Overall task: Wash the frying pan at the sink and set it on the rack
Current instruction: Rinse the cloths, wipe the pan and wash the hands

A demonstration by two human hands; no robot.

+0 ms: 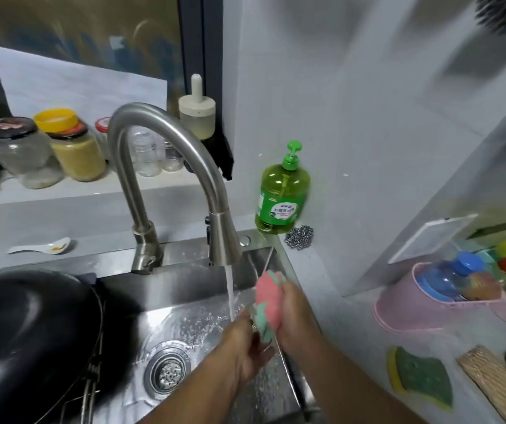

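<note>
1. Your right hand grips a pink-and-green cloth, fingers curled round its right side, above the sink's right edge.
2. Your left hand holds the cloth's lower green end from the left, fingers curled under it; water strikes this hand.
3. The faucet is running — the stream falls from the spout just left of the cloth.
4. The sink is wet; the drain strainer sits near its front left.
5. The frying pan lies bottom-up on the wire rack left of the basin, well apart from both hands.
6. Behind the sink's right corner: a green soap bottle with a steel scourer beside it.
7. Right counter — a green-yellow sponge and a pink tub.
</note>
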